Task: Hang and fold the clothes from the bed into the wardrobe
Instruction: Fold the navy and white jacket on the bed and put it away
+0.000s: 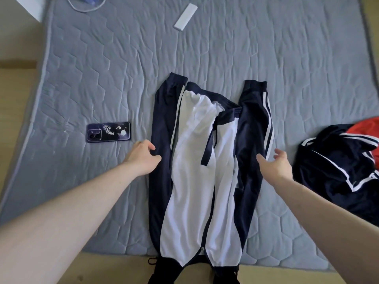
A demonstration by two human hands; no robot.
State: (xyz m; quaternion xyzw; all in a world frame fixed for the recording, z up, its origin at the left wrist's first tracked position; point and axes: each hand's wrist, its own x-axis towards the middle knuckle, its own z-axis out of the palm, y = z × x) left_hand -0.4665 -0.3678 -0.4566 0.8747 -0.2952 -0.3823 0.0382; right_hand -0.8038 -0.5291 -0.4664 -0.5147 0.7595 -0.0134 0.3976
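Nearest the camera, two bare forearms are stretched out over the bed [287, 58], one on each side of a navy and white jacket [196, 181] that is spread flat on the grey quilted mattress, its hem at the near edge and its collar pointing away. The left hand [143, 156] is set at the jacket's left edge, its fingers curled onto the dark fabric; it appears to pinch the seam there, though how firmly cannot be told. The right hand [275, 162] is held just above the right sleeve with its fingers relaxed and spread — nothing is gripped by it. The hands seem placed like this so that the two sides can be squared up or turned inward, which would be a step of folding. The jacket is laid open-faced: a white panel runs down each side of the zip, the white lining is bunched near the collar, and a dark strap lies slanted across the middle. Both sleeves are laid straight along the body, cuffs away from the camera, with white stripes shown on the outer edges. The cloth looks thin and slippery, so creases would likely need smoothing. To the left, a phone [108, 132] lies face down, well clear of the jacket. To the right, a heap of dark and red clothes [338, 160] is left unsorted — the task looks far from finished. A white box [185, 16] lies farther up the bed.
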